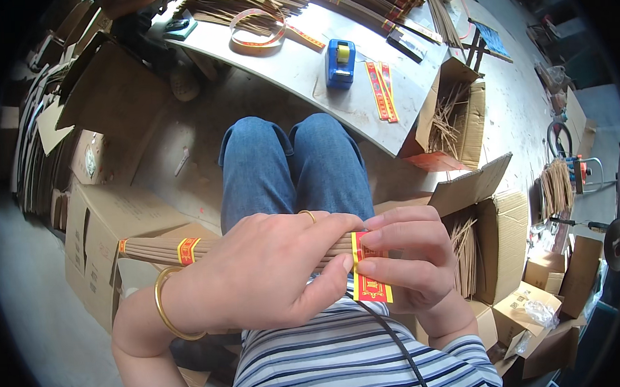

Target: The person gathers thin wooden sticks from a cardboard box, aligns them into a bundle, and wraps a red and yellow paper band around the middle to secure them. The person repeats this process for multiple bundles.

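- Brown incense sticks, gathered in a bundle [161, 250], lie across the person's lap with the long axis running left to right, one end pointing out past the left wrist.
- A red-and-yellow band [187, 251] already circles the bundle near that left end.
- The left hand [265, 271] is wrapped over the bundle's middle, clamped on it (a gold bangle sits on the wrist).
- The right hand [409, 255] pinches a red-and-yellow paper label [369, 270] against the bundle's right end, and the two hands touch there.
- An open cardboard box [496, 247] just beside the right hand holds loose sticks.
- Another open box [459, 121] by the table [305, 76] also holds sticks.
- A blue tape dispenser [340, 63] stands on the table.
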The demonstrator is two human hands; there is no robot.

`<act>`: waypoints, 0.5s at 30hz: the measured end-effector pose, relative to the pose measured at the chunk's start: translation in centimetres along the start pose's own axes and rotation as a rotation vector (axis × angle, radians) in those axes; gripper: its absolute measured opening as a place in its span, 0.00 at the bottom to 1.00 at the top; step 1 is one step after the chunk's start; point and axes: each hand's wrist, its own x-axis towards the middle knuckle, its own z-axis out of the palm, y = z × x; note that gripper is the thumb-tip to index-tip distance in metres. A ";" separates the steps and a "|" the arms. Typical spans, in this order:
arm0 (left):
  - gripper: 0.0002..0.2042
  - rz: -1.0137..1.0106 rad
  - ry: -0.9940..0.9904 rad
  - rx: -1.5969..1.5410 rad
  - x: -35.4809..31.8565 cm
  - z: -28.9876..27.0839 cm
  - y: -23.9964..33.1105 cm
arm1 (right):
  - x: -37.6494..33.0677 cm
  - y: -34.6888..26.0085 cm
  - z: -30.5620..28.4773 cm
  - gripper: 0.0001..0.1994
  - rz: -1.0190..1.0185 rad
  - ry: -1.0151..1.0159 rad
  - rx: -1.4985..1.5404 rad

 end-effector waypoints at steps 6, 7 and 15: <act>0.15 0.018 -0.009 -0.026 0.2 0.1 -0.1 | -0.5 1.1 0.7 0.13 -0.048 0.075 0.056; 0.15 0.019 -0.015 -0.031 0.2 0.1 0.0 | -0.5 1.1 0.7 0.13 -0.045 0.081 0.075; 0.14 0.053 0.021 -0.077 0.4 0.5 0.1 | -0.3 1.5 0.6 0.11 -0.054 0.103 0.117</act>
